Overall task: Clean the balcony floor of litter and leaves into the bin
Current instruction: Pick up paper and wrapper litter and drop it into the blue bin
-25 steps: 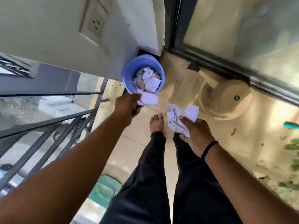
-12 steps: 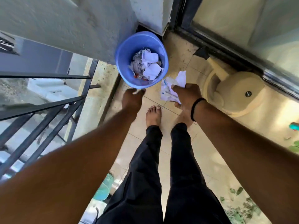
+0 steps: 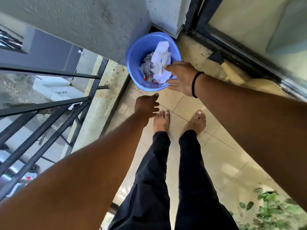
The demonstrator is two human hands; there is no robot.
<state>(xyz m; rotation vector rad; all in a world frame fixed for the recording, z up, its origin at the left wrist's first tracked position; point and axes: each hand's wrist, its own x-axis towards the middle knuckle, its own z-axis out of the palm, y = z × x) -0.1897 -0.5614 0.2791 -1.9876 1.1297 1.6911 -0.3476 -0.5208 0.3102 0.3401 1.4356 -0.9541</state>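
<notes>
Paper [image 3: 160, 61] now in the bin [image 3: 132, 63], no longer in the right hand [image 3: 181, 78].
Right fingers spread at the rim; left hand [image 3: 146, 106] empty, seemingly loosely open.

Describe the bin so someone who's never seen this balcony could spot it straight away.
Look where the rough grey wall meets the dark sliding-door frame. On the tiled floor in that corner stands the round blue plastic bin, holding crumpled white paper. Nothing else on the floor is blue.
</notes>
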